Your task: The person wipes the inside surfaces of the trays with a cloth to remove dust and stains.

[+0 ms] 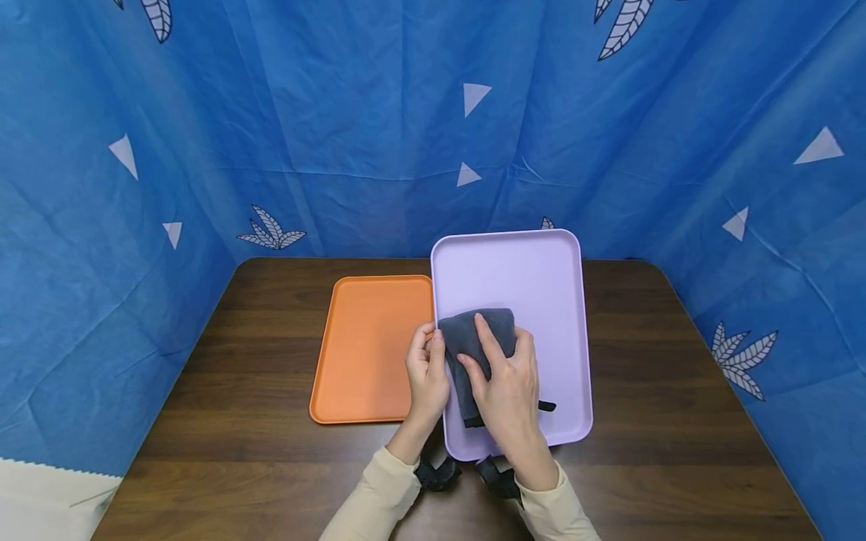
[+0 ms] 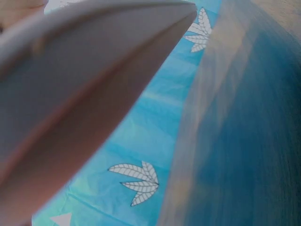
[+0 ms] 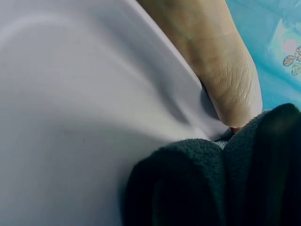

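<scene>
A lavender tray [image 1: 514, 270] is tilted up from the table, its lower end toward the person. My left hand [image 1: 426, 376] grips its left rim, thumb over the edge. With my right hand [image 1: 510, 387] I hold a folded dark grey cloth [image 1: 467, 330] against the tray's inner face, near the left rim. Thumb and index finger spread over the cloth; a black strap sticks out to the right of it. The right wrist view shows the cloth [image 3: 188, 160] bunched at the tray wall, beside the left thumb [image 3: 230, 80]. Blurred tray edges [image 2: 94, 70] fill much of the left wrist view.
An orange tray [image 1: 372, 353] lies on the brown wooden table [image 1: 264, 376], partly overlapped by the lavender one. Blue patterned curtain [image 1: 352, 135] surrounds the table at the back and sides. Black wrist straps [image 1: 438, 475] sit at the sleeves.
</scene>
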The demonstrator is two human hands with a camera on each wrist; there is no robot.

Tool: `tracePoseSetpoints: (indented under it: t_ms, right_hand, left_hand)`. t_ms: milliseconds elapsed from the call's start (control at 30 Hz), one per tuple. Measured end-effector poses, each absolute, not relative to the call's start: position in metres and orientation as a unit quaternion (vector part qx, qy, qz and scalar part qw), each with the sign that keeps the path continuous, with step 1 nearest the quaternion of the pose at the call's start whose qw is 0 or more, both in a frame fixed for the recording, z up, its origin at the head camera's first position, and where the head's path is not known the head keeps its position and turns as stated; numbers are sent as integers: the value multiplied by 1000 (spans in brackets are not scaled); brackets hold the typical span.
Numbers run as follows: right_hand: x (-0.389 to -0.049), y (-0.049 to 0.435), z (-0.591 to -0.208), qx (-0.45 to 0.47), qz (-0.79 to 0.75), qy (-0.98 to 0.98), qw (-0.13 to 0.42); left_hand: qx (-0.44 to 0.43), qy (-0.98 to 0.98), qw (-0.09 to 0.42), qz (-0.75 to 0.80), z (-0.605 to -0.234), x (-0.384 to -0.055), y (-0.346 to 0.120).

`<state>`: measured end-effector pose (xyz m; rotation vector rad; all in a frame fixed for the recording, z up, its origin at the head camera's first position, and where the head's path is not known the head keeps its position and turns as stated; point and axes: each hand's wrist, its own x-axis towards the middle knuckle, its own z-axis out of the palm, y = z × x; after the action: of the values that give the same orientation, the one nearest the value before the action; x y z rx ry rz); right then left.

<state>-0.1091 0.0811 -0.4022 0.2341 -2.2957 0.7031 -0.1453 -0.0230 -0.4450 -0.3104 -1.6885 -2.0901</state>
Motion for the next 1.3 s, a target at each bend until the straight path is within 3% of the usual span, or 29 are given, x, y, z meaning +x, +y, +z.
tracePoseSetpoints:
  t_ms: [700,1300]
  right_hand:
    - [-114,117,-403,61,290,-893,339]
    - [-117,163,-409,-27,309,-901,304]
  left_hand:
    - [-81,-624,227,-743,-442,-145,-22]
    - [-65,-621,234,-745,-443,-146,-26]
